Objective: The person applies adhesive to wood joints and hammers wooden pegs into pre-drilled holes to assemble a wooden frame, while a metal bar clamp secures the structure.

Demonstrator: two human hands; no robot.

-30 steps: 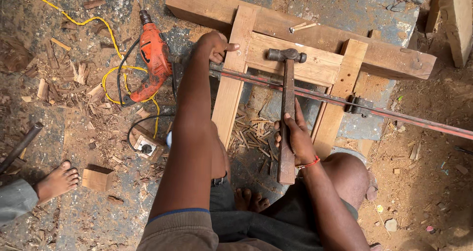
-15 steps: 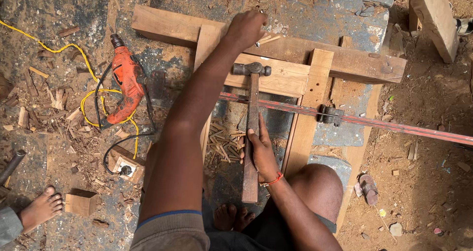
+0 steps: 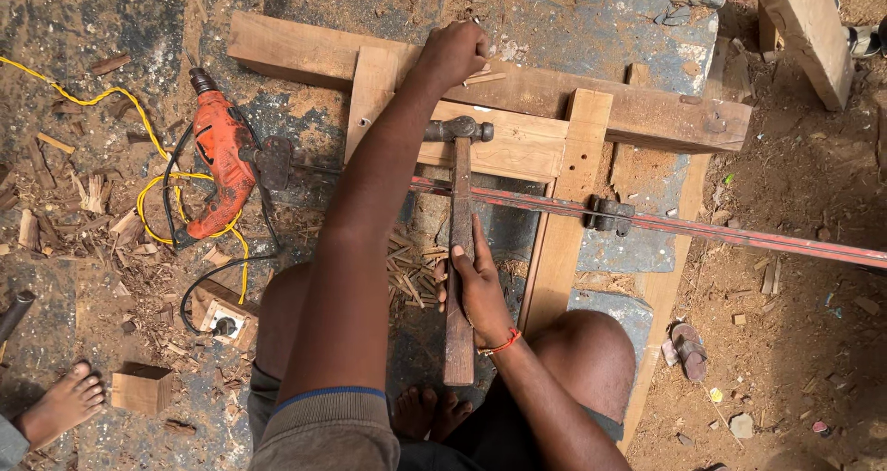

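Hammer (image 3: 459,240) lies w/ its wooden handle pointing back toward the person and its steel head resting on the inner board of the wooden frame (image 3: 517,110), which sits flat on the ground (image 3: 813,184). Going left to right: at far left a bare foot (image 3: 60,404) of another person shows at the edge, w/ a small wood block (image 3: 140,389) just beside it, amid chips and offcuts. Next comes an orange electric drill (image 3: 222,161) lying on its side, yellow cable looped round it, and a small socket box (image 3: 222,316) near the person's knee. The left hand (image 3: 455,53) reaches fwd over the frame's top rail, fingers curled shut on something small at the joint; looks like a nail or wedge, but can't tell for sure. The right hand (image 3: 480,286) is wrapped round the hammer handle about mid-length, thumb along the wood, red thread at the wrist. A long red bar clamp (image 3: 647,221) runs across the frame, its black jaw piece seated against the right upright. At far right a loose plank (image 3: 804,27) lies apart. Judging by how things lie: rails and uprights are fitted and clamped, so assembly seems well along; the joint under the left hand looks not yet driven or fixed.
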